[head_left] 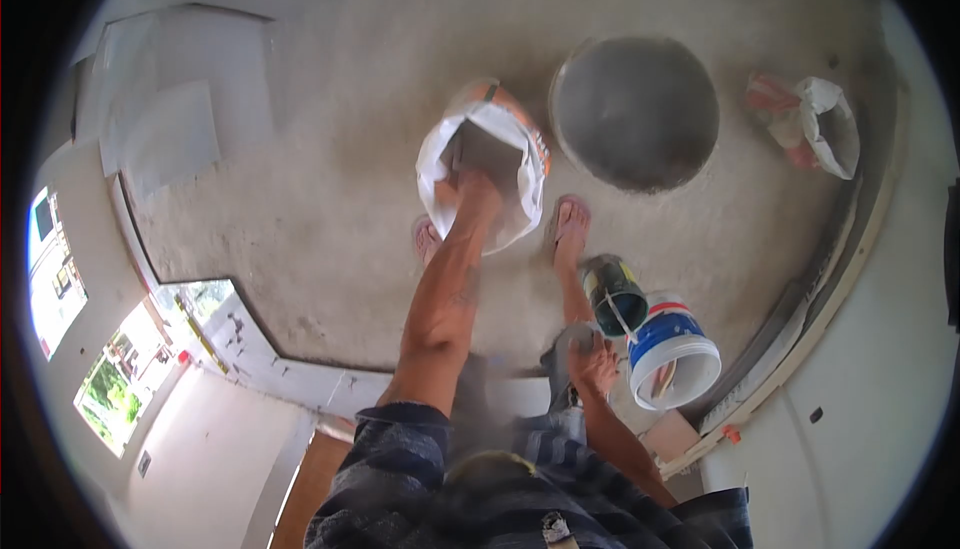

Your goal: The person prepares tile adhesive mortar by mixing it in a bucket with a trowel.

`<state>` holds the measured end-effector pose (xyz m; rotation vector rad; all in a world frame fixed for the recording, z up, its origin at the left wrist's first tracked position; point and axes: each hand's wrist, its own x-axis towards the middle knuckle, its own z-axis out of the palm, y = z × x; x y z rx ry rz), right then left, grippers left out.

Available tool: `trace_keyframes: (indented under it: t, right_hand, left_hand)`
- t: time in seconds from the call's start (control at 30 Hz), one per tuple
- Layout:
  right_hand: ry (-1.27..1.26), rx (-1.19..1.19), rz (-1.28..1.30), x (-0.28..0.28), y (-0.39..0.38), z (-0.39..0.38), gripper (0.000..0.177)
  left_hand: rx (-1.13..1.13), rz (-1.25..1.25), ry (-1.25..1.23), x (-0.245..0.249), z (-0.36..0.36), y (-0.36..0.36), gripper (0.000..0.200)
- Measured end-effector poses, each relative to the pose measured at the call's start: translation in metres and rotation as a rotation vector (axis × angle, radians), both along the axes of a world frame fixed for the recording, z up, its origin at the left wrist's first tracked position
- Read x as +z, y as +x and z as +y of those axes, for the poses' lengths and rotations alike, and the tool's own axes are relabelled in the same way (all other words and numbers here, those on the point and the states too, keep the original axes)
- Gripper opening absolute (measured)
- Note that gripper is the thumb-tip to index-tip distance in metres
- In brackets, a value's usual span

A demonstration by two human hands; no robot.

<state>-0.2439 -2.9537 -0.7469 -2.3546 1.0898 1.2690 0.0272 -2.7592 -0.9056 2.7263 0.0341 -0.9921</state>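
Observation:
My left arm reaches down into an open white-and-orange bag (432,161) standing on the floor between my feet. Inside its rolled-down mouth, my left hand (472,187) is mostly hidden in shadow and grey material, so its grip cannot be made out. My right hand (592,361) is beside my right knee, fingers partly spread and dusty grey. Close to that hand are a dark pail (612,284) with a wire handle and a white-and-blue bucket (668,334), which has something reddish inside.
A wide round tub of grey material (635,114) sits ahead to the right. Beyond it lies a crumpled white-and-red bag (828,127). Pale sheets or panels (180,99) are at the far left. A wall (850,349) runs along the right, and window openings (118,374) are at lower left.

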Motion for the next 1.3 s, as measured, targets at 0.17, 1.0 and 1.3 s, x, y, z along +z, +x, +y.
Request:
trace_keyframes:
  t: [0.17, 1.0, 1.3]
  right_hand:
    - [0.025, 0.007, -0.047, 0.001, -0.009, -0.005, 0.061]
    - [0.043, 0.069, 0.065, 0.014, 0.034, -0.021, 0.058]
    - [0.001, 0.115, 0.033, 0.017, 0.024, -0.011, 0.056]
  left_hand:
    - [0.289, 0.029, -0.085, 0.066, 0.000, -0.021, 0.031]
    - [0.414, 0.318, -0.428, 0.064, -0.034, -0.002, 0.039]
    - [0.759, 0.252, -0.809, 0.000, -0.022, -0.042, 0.038]
